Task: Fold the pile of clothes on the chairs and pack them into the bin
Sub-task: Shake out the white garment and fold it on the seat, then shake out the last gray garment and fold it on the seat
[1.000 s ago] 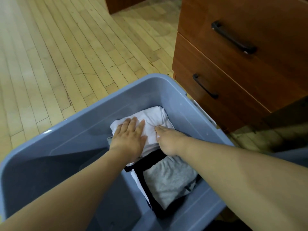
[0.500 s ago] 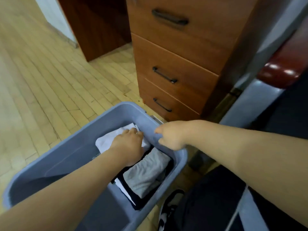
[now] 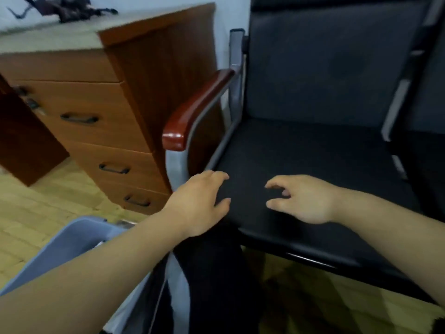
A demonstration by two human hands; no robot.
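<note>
A black chair (image 3: 301,150) with a red-brown armrest (image 3: 192,112) fills the right of the view; its seat shows no clothes. My left hand (image 3: 199,203) hovers at the seat's front left corner with fingers loosely spread, holding nothing. My right hand (image 3: 303,198) is over the front of the seat, fingers loosely curled and holding nothing. The grey-blue bin (image 3: 72,239) sits at the lower left, only its corner showing; its contents are hidden by my left forearm.
A wooden drawer cabinet (image 3: 96,116) with black handles stands left of the chair, with a dark object (image 3: 67,8) on top. My dark trouser leg (image 3: 212,285) is between bin and chair. A second chair's edge (image 3: 423,92) is at the far right. The floor is light wood.
Both hands left the folded white garment in the bin and swung right to the chair seat. The view turned from the bin up to the chair.
</note>
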